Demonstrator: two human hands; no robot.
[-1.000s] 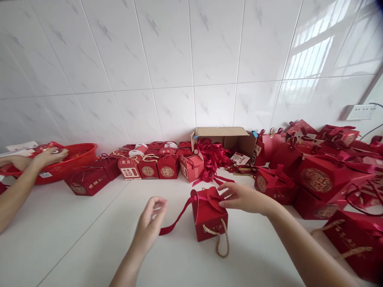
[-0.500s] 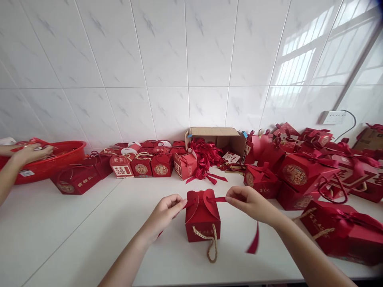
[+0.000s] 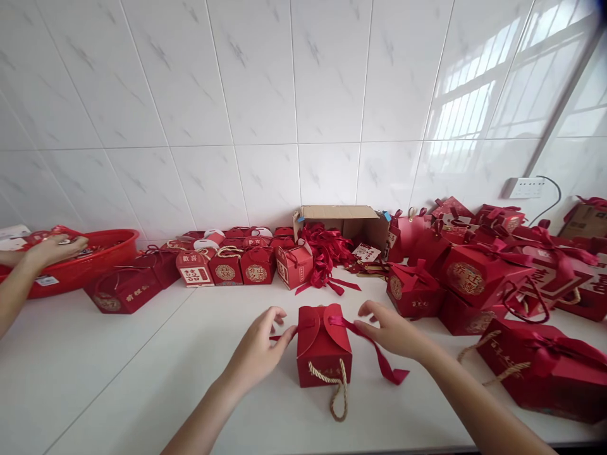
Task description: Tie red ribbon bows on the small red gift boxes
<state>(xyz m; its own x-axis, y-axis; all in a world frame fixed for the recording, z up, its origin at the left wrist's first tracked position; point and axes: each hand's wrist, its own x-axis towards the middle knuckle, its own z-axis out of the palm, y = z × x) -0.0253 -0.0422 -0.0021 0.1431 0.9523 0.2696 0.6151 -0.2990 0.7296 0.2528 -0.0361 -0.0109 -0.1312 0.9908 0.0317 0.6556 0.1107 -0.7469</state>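
Note:
A small red gift box (image 3: 324,354) with a rope handle (image 3: 337,392) stands on the white counter (image 3: 142,379) in front of me. A red ribbon (image 3: 379,357) runs through its top flaps and trails to the right. My left hand (image 3: 260,344) pinches the ribbon's left end beside the box. My right hand (image 3: 389,328) is just right of the box top, fingers loosely curled over the ribbon where it leaves the flaps.
Rows of small red boxes (image 3: 227,265) line the tiled wall. An open cardboard box (image 3: 341,218) spills red ribbons (image 3: 327,253). Larger red boxes (image 3: 478,275) pile up at right. Another person's hand (image 3: 52,249) reaches into a red basin (image 3: 95,256) at left.
The ribbon was pulled through the box's flaps with both hands pinching its ends. Now my right hand has loosened and the ribbon's right end has dropped onto the counter.

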